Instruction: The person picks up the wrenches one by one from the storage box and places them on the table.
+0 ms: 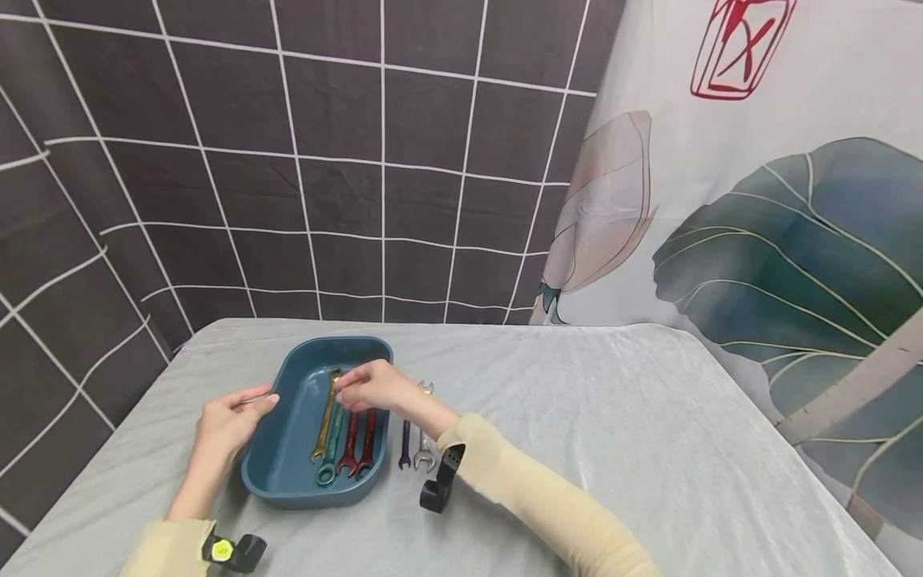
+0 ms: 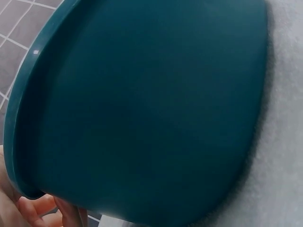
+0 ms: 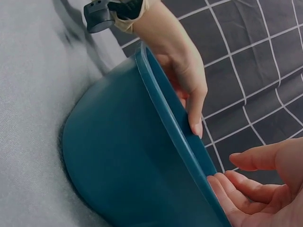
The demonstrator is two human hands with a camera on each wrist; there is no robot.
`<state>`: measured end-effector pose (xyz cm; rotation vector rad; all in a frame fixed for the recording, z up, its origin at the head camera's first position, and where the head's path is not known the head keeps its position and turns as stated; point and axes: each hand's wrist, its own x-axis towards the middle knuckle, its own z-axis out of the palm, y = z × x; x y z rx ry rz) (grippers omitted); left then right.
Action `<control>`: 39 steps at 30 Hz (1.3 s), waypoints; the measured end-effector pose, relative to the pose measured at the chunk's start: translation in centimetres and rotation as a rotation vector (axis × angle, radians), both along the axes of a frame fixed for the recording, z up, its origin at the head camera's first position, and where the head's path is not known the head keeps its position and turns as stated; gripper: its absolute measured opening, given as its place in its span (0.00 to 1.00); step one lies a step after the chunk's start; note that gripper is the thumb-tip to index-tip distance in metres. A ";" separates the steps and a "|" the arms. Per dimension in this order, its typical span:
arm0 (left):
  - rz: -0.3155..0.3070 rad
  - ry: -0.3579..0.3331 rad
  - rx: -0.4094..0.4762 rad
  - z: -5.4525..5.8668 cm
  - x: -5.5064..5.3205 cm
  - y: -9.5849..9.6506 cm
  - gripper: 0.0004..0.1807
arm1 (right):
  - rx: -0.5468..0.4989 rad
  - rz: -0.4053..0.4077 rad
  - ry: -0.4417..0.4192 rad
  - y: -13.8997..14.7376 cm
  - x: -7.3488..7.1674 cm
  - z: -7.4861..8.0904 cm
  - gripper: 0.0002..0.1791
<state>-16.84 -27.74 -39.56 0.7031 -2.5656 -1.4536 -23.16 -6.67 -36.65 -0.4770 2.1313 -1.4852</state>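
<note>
A blue plastic basin (image 1: 293,481) sits on the cloth, holding several wrenches: a gold wrench (image 1: 326,425), a teal wrench (image 1: 333,445) and red ones (image 1: 349,449). My left hand (image 1: 225,421) grips the basin's left rim, thumb on top and fingers on the outer side. Over the basin's right side is my right hand (image 1: 371,386); in the right wrist view its thumb and loosely bent fingers stand apart with nothing between them. Its fingertips are near the rim. The wrenches are hidden in both wrist views by the basin wall.
Right of the basin, a purple wrench (image 1: 405,447) and a silver wrench (image 1: 425,457) lie on the pale tablecloth (image 1: 613,417), partly covered by the right forearm. A dark gridded curtain (image 1: 332,192) hangs behind the table, with a leaf-printed curtain (image 1: 793,256) at the right.
</note>
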 end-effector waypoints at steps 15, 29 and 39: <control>-0.003 -0.003 -0.017 0.2 0.0 -0.1 0.26 | 0.051 0.010 0.041 -0.9 -0.2 0.1 0.13; -0.006 0.005 -0.007 0.4 -0.1 0.0 0.25 | 0.081 0.001 0.059 -2.0 -0.9 -0.4 0.11; -0.014 0.005 -0.006 0.4 0.0 0.0 0.25 | 0.101 -0.028 0.049 -2.8 -1.0 -0.7 0.10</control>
